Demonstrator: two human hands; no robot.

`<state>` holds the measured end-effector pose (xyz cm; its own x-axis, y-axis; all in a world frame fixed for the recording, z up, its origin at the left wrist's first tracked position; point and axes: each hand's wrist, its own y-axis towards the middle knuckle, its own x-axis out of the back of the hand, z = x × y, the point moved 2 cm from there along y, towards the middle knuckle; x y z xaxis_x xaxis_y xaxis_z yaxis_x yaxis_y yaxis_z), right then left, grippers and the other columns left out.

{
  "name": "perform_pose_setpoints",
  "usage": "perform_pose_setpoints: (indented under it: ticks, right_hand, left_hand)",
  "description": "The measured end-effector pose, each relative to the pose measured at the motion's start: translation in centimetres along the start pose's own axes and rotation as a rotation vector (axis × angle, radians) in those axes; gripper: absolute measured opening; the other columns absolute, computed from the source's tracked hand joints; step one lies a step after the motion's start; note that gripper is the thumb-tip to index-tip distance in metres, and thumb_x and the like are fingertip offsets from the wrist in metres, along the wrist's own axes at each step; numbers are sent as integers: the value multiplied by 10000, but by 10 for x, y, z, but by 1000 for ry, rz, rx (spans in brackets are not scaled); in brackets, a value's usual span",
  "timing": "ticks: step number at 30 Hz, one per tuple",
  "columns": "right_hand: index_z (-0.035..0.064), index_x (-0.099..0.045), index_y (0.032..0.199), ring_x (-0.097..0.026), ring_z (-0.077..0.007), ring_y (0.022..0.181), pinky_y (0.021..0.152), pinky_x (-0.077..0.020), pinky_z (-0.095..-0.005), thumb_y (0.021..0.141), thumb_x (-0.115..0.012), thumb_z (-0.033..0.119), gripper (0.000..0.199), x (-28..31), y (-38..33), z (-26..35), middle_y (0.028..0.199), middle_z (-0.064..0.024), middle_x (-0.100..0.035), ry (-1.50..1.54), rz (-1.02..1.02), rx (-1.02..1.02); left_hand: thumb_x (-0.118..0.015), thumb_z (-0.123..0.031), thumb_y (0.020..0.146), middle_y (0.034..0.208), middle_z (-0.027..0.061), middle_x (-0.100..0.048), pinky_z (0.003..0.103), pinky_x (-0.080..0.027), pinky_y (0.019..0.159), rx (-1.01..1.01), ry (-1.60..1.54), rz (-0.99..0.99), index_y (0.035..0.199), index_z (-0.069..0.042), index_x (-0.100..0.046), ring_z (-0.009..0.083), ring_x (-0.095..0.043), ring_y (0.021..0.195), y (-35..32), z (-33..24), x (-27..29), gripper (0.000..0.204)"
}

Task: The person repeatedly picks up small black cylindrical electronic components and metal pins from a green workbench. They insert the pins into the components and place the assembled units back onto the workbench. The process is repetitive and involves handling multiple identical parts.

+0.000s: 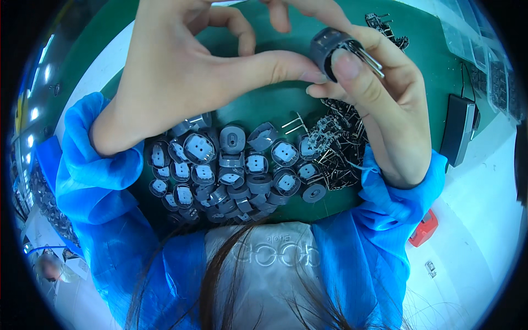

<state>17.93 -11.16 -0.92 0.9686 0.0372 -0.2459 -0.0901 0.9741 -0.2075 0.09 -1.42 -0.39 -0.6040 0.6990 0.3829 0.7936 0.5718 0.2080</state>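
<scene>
Your right hand (397,104) is raised with the wrist upright, thumb and fingers clamped on the dark plug (324,45), its metal pins (369,58) slanting down to the right. Your left hand (181,74) arches above the grey housings (232,140), thumb stretched straight to the plug; whether its fingers pinch it, you cannot tell.
</scene>
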Motion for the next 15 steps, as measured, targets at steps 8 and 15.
perform_pose_setpoints:
  ticks: [8, 15]
  right_hand:
    - [-23, -586, 1232, -629, -160, 1004, 883, -491, -289, 904, -670, 198, 404, 2, -2, 0, 1134, -108, -648, 37, 107, -22]
    - [-36, -570, 1229, -614, -140, 988, 860, -469, -267, 915, -654, 195, 399, 0, -3, -2, 1103, -95, -647, -2, 98, -26]
  left_hand:
    - [-871, -140, 676, 1103, 172, -651, 318, -578, 705, -726, -129, 19, 1051, -43, -729, 243, -668, 867, 19, 21, -6, 413]
    - [-868, -115, 672, 1088, 168, -661, 320, -577, 706, -517, -191, -22, 1065, -30, -723, 229, -671, 843, 10, 36, -13, 428]
